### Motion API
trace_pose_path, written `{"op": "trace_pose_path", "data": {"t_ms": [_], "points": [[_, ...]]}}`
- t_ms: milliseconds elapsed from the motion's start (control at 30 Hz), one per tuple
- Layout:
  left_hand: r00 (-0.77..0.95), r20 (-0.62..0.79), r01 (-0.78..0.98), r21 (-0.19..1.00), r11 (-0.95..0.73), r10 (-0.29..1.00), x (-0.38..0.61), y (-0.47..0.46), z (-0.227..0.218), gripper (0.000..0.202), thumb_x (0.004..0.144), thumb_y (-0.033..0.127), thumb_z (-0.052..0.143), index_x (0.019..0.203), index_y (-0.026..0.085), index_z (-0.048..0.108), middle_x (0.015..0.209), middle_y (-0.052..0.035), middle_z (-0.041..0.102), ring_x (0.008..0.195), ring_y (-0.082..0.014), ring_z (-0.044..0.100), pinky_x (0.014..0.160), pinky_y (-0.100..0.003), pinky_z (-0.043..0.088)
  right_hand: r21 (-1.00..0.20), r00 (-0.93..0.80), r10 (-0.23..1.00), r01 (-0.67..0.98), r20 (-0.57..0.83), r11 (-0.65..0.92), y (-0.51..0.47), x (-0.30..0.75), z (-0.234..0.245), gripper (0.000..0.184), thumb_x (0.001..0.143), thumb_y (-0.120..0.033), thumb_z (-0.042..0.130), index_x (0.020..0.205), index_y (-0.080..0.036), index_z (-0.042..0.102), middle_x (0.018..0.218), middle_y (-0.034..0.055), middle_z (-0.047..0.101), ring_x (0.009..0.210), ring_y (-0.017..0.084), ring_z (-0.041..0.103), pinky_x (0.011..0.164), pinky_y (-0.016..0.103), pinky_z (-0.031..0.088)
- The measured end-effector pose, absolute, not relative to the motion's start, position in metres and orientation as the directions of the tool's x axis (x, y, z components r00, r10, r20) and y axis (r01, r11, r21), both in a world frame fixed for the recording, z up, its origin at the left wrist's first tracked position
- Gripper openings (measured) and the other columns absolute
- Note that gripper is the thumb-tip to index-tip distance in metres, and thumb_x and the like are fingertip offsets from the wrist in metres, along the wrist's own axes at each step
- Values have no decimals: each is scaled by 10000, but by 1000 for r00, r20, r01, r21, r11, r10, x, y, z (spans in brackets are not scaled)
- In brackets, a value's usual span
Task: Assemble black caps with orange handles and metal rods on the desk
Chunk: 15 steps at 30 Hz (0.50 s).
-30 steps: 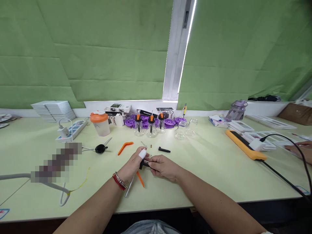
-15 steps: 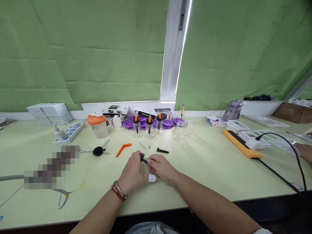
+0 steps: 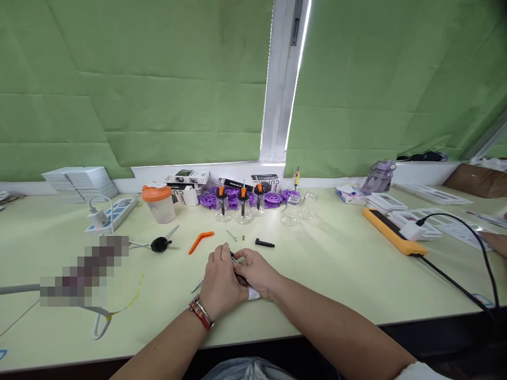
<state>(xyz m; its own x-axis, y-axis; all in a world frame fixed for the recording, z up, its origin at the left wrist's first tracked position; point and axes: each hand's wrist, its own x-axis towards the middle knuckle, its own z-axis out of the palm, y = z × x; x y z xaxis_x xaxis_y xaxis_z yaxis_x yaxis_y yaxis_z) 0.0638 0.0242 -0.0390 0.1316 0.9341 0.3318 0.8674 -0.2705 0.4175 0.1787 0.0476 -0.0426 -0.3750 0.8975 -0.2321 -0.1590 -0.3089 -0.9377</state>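
My left hand (image 3: 220,277) and my right hand (image 3: 258,270) meet over the table, fingers closed around a black bottle top (image 3: 241,279) that they mostly hide. A thin metal rod (image 3: 197,285) sticks out to the left from under my left hand. White tape wraps my left thumb. Just beyond the hands lie an orange curved handle piece (image 3: 201,241), a small metal pin (image 3: 232,235), tiny brass-coloured bits (image 3: 243,237) and a black stick-shaped part (image 3: 264,243). Further left rests a black lid with a metal tube (image 3: 159,244).
Glass bottles with black and orange tops (image 3: 243,211) stand before purple plastic discs (image 3: 273,199). Glass bottles without tops (image 3: 290,215) are beside them. An orange-lidded cup (image 3: 159,205) and a power strip (image 3: 113,216) are left; an orange power strip (image 3: 392,232) and another person's hand (image 3: 495,243) are right.
Both hands have drawn closer together and the fingers now cover more of the black bottle top. The metal rod has come into view left of my left hand.
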Motion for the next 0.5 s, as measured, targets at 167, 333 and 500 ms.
{"op": "trace_pose_path", "data": {"t_ms": [167,333,500], "points": [[124,343,856,438,-275,931,61,25,-39,1013,463,430,722,1315,61,318,1246,-202,430,1140,-376,413,972,-482,351,-934,-392,884,-135,-255,-330,50,175,-31,627,717,-228,677,1225,-163,316,451,-119,458,364,74,388,411,194,325],[150,323,841,456,-292,935,60,25,-39,1089,430,537,727,1326,66,325,1224,-195,453,1118,-377,426,950,-482,364,-940,-434,855,-49,-283,-336,57,176,-36,811,701,-220,688,1369,-177,228,473,-105,472,381,94,439,429,221,376],[165,281,841,461,-283,946,61,24,-39,1177,414,572,726,1387,98,264,1194,-177,473,1081,-363,447,916,-473,376,-944,-397,870,-27,-292,-329,59,174,-45,841,668,-178,686,1389,-191,254,595,-49,565,478,119,530,499,253,442]]}}
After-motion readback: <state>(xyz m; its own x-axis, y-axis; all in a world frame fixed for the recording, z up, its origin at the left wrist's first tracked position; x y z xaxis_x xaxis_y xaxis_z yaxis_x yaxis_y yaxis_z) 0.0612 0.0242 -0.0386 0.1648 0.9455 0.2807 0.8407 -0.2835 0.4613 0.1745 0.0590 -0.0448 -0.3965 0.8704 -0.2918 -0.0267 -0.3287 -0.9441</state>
